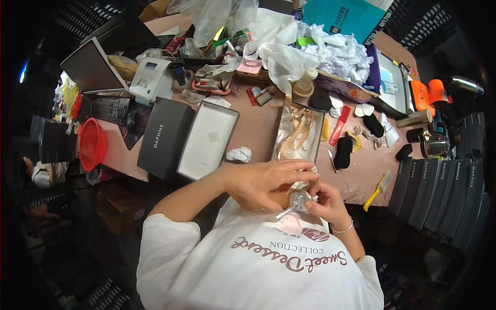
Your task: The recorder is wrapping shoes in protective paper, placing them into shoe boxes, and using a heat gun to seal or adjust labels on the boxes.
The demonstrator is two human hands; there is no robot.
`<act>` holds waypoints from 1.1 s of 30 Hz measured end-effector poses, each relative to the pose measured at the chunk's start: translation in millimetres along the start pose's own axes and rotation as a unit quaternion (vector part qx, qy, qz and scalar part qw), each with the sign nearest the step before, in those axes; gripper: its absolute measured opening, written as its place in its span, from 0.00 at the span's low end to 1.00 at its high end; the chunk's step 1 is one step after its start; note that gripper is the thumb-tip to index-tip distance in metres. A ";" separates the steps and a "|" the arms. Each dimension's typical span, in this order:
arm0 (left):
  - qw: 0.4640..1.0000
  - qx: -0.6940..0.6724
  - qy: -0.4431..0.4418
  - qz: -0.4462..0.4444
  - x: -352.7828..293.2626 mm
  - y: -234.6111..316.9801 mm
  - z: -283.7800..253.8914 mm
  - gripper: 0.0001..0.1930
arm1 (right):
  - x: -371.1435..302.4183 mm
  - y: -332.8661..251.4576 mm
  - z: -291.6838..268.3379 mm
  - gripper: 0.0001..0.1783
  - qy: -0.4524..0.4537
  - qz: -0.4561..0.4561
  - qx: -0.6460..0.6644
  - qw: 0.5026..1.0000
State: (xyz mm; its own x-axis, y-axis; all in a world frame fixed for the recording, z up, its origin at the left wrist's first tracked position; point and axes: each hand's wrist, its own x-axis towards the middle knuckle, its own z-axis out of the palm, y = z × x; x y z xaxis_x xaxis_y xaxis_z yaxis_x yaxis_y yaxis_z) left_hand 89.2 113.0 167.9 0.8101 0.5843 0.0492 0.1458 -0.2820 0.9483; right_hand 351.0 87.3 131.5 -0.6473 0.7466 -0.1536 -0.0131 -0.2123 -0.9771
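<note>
Close to my chest, both hands are on a sandal [298, 200] with a clear, shiny part and tan sections; much of it is hidden by my fingers. My left hand [253, 183] reaches across its top, fingers extended over it and thumb bent round the lower side. With bent fingers and thumb, my right hand [329, 201] pinches the clear part from the right. Just beyond, an open shoe box [321, 135] holds a gold strappy sandal [298, 126] on pale wrapping.
A dark box lid [164, 138] and a white-lined box part [209, 140] stand left, near crumpled paper [238, 154]. To the right lie a red brush [340, 125], black pads [342, 152] and a yellow-handled brush [377, 191]. Stacked dark boxes [431, 194] flank the table.
</note>
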 end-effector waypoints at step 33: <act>0.957 0.042 0.279 -0.071 -10.0 0.2 33.3 0.20 | 8.3 -29.5 -26.0 0.10 -0.200 0.019 -0.170 0.965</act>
State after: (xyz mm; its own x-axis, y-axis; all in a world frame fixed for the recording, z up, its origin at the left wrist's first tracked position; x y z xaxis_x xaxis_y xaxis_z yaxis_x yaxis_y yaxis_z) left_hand 100.0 81.7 157.2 0.3527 0.9299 0.1044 0.2957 -0.2166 0.9304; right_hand 365.8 116.2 155.3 -0.8856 0.4247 -0.1878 0.2237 0.0357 -0.9740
